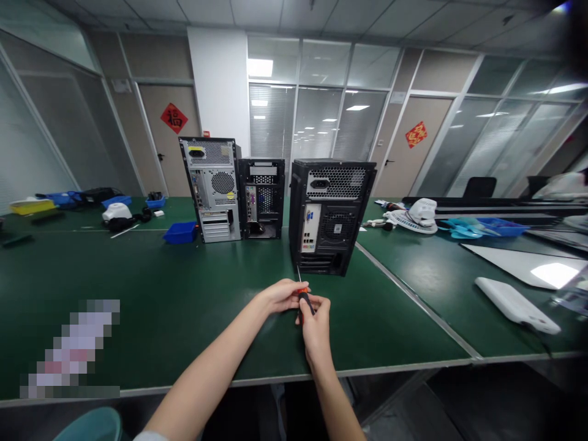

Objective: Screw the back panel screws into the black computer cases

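Observation:
A black computer case [337, 226] stands upright on the green table, its rear panel facing me. Its lower left corner meets the tip of a screwdriver [305, 301] with a thin metal shaft and a red and black handle. My right hand [316, 324] is wrapped round the handle. My left hand [285, 295] pinches the front of the screwdriver near the base of the shaft, its fingers closed. Whether the tip sits in a screw is too small to tell.
A silver-backed case [220, 190] and an open black case [263, 199] stand behind to the left, beside a blue tray [180, 233]. A white device [517, 304] lies at right. A metal seam [413, 297] crosses the table. A teal bin [92, 425] is below the front edge.

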`<action>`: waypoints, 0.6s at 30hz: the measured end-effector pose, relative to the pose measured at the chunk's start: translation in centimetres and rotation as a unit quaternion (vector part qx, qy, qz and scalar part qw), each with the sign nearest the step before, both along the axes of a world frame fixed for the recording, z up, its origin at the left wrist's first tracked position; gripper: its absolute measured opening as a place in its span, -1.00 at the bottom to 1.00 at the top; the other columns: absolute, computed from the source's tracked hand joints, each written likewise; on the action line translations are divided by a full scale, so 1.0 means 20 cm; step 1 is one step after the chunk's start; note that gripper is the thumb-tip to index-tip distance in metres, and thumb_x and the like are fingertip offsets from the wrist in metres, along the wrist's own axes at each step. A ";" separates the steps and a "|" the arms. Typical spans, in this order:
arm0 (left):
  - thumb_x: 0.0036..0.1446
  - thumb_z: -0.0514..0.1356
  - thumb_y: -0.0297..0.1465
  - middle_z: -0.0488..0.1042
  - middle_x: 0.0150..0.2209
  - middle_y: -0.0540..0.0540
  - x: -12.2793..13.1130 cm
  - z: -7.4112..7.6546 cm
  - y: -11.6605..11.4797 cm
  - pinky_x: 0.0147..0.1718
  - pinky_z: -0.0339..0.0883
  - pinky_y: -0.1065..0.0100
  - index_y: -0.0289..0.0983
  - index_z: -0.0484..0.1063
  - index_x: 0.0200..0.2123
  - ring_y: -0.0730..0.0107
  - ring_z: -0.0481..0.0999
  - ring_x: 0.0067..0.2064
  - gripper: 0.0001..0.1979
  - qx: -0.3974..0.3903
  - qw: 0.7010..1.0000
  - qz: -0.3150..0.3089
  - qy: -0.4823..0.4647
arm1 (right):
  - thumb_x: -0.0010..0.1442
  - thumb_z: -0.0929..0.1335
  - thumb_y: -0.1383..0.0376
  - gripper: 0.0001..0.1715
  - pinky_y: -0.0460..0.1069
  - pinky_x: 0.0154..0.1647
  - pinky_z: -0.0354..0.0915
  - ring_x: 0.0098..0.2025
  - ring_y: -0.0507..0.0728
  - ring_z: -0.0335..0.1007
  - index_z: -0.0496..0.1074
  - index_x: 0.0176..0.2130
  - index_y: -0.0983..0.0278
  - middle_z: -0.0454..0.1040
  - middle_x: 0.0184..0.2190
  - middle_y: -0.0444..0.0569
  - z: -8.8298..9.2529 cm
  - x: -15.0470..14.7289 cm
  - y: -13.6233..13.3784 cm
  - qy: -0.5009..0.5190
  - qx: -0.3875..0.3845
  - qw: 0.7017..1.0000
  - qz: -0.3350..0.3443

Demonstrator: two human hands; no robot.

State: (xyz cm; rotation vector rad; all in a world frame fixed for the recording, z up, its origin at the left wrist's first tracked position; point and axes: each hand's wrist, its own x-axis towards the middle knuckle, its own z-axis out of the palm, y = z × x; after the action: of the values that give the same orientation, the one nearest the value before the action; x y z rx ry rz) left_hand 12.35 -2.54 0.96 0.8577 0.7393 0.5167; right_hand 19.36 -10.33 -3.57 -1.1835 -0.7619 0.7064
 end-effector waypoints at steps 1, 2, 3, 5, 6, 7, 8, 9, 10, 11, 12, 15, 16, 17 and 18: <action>0.16 0.09 -0.47 0.46 -0.52 -0.14 0.00 0.00 0.00 -0.42 0.34 0.47 -0.47 0.40 -0.38 0.51 0.47 -0.51 -0.83 0.002 1.000 -0.002 0.001 | 0.01 0.32 0.12 -0.67 -0.09 -0.60 0.16 -0.62 -0.07 0.18 0.16 -0.30 0.23 0.28 -0.44 -0.22 0.01 -0.01 0.00 0.015 -0.007 1.000 0.004; 0.16 0.08 -0.47 0.46 -0.52 -0.14 0.00 0.00 0.00 -0.42 0.34 0.46 -0.48 0.40 -0.37 0.50 0.47 -0.51 -0.83 0.003 1.000 -0.003 0.002 | 0.01 0.32 0.11 -0.66 -0.10 -0.59 0.17 -0.62 -0.08 0.18 0.16 -0.29 0.23 0.28 -0.44 -0.23 0.01 -0.01 0.00 0.031 -0.015 0.999 0.006; 0.16 0.08 -0.46 0.46 -0.52 -0.14 0.00 0.01 0.00 -0.43 0.34 0.46 -0.48 0.40 -0.37 0.50 0.47 -0.51 -0.83 0.005 1.000 -0.004 0.004 | 0.00 0.33 0.11 -0.65 -0.10 -0.59 0.17 -0.62 -0.09 0.19 0.16 -0.29 0.23 0.28 -0.44 -0.24 0.02 -0.02 -0.01 0.046 -0.021 0.999 0.008; 0.15 0.10 -0.45 0.45 -0.52 -0.12 -0.01 0.01 0.00 -0.45 0.34 0.46 -0.47 0.39 -0.38 0.50 0.47 -0.51 -0.84 0.009 1.000 -0.008 0.007 | -0.02 0.34 0.12 -0.64 -0.11 -0.58 0.17 -0.62 -0.10 0.19 0.16 -0.29 0.23 0.29 -0.45 -0.25 0.03 -0.02 -0.01 0.083 -0.017 0.996 0.009; 0.14 0.12 -0.45 0.45 -0.53 -0.12 -0.01 0.01 0.00 -0.48 0.33 0.46 -0.46 0.39 -0.38 0.49 0.46 -0.51 -0.84 0.012 1.000 -0.013 0.007 | -0.03 0.35 0.12 -0.63 -0.11 -0.57 0.17 -0.62 -0.10 0.19 0.16 -0.29 0.23 0.29 -0.45 -0.26 0.04 -0.02 -0.01 0.103 -0.015 0.994 0.011; 0.13 0.13 -0.44 0.44 -0.53 -0.11 -0.01 0.01 0.00 -0.50 0.32 0.47 -0.45 0.39 -0.38 0.49 0.46 -0.51 -0.85 0.014 1.000 -0.018 0.008 | -0.04 0.36 0.13 -0.62 -0.12 -0.57 0.17 -0.62 -0.11 0.20 0.16 -0.28 0.23 0.29 -0.46 -0.27 0.05 -0.02 -0.02 0.125 -0.013 0.992 0.013; 0.12 0.15 -0.42 0.44 -0.52 -0.11 -0.01 0.00 0.00 -0.54 0.32 0.47 -0.45 0.38 -0.38 0.48 0.46 -0.52 -0.85 0.018 0.999 -0.025 0.008 | -0.05 0.37 0.15 -0.62 -0.12 -0.57 0.17 -0.62 -0.11 0.20 0.16 -0.28 0.22 0.29 -0.47 -0.28 0.06 -0.02 -0.02 0.148 -0.010 0.989 0.017; 0.11 0.15 -0.41 0.44 -0.52 -0.10 -0.01 0.00 0.00 -0.57 0.31 0.46 -0.44 0.37 -0.37 0.47 0.45 -0.53 -0.84 0.022 0.999 -0.033 0.009 | -0.07 0.38 0.16 -0.61 -0.13 -0.56 0.18 -0.62 -0.11 0.21 0.16 -0.29 0.22 0.29 -0.47 -0.28 0.07 -0.03 -0.02 0.172 -0.008 0.985 0.022; 0.11 0.15 -0.41 0.44 -0.52 -0.10 -0.02 0.00 0.00 -0.61 0.30 0.46 -0.44 0.37 -0.36 0.47 0.44 -0.54 -0.84 0.025 0.999 -0.039 0.010 | -0.08 0.38 0.18 -0.61 -0.13 -0.56 0.18 -0.61 -0.11 0.21 0.16 -0.30 0.22 0.30 -0.46 -0.27 0.08 -0.03 -0.03 0.198 -0.005 0.980 0.026; 0.11 0.15 -0.40 0.44 -0.52 -0.10 -0.02 0.00 0.00 -0.64 0.28 0.46 -0.44 0.36 -0.35 0.47 0.43 -0.56 -0.84 0.029 0.998 -0.045 0.012 | -0.10 0.39 0.19 -0.61 -0.13 -0.56 0.19 -0.60 -0.11 0.23 0.16 -0.31 0.23 0.32 -0.43 -0.26 0.09 -0.03 -0.03 0.223 -0.003 0.974 0.027; 0.12 0.14 -0.40 0.43 -0.52 -0.09 -0.02 0.00 0.00 -0.68 0.27 0.46 -0.43 0.36 -0.34 0.46 0.42 -0.58 -0.84 0.031 0.998 -0.051 0.014 | -0.11 0.40 0.21 -0.61 -0.13 -0.56 0.20 -0.58 -0.11 0.24 0.16 -0.32 0.23 0.33 -0.40 -0.24 0.10 -0.04 -0.03 0.247 -0.002 0.969 0.025; 0.14 0.11 -0.39 0.41 -0.56 -0.06 -0.01 0.01 0.00 -0.74 0.23 0.47 -0.43 0.35 -0.32 0.48 0.39 -0.64 -0.83 0.035 0.997 -0.061 0.022 | -0.14 0.40 0.25 -0.65 -0.14 -0.56 0.23 -0.51 -0.09 0.29 0.17 -0.37 0.24 0.36 -0.30 -0.19 0.12 -0.06 -0.04 0.304 -0.003 0.953 0.005; 0.14 0.11 -0.39 0.42 -0.56 -0.05 -0.01 0.01 0.00 -0.75 0.22 0.48 -0.43 0.35 -0.31 0.49 0.38 -0.65 -0.83 0.036 0.997 -0.063 0.025 | -0.13 0.40 0.26 -0.66 -0.14 -0.56 0.23 -0.50 -0.09 0.30 0.17 -0.38 0.24 0.36 -0.29 -0.18 0.13 -0.06 -0.04 0.318 -0.004 0.948 0.000; 0.15 0.10 -0.40 0.42 -0.56 -0.05 -0.01 0.01 0.00 -0.76 0.21 0.48 -0.43 0.35 -0.31 0.49 0.38 -0.66 -0.83 0.036 0.997 -0.063 0.027 | -0.13 0.39 0.28 -0.68 -0.14 -0.55 0.23 -0.50 -0.09 0.30 0.18 -0.39 0.24 0.37 -0.30 -0.19 0.13 -0.07 -0.04 0.330 -0.005 0.944 -0.003; 0.15 0.09 -0.41 0.43 -0.55 -0.06 -0.01 0.01 0.00 -0.77 0.19 0.49 -0.43 0.36 -0.31 0.50 0.37 -0.67 -0.84 0.036 0.997 -0.060 0.030 | -0.12 0.39 0.29 -0.70 -0.14 -0.55 0.23 -0.51 -0.09 0.30 0.19 -0.39 0.24 0.38 -0.32 -0.19 0.14 -0.07 -0.04 0.341 -0.008 0.940 -0.005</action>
State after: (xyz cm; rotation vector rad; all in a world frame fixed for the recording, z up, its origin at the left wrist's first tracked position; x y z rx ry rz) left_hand 12.10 -2.60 1.25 0.9814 0.7229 0.4141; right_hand 17.97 -11.05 -0.84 -0.8635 -0.1661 1.0370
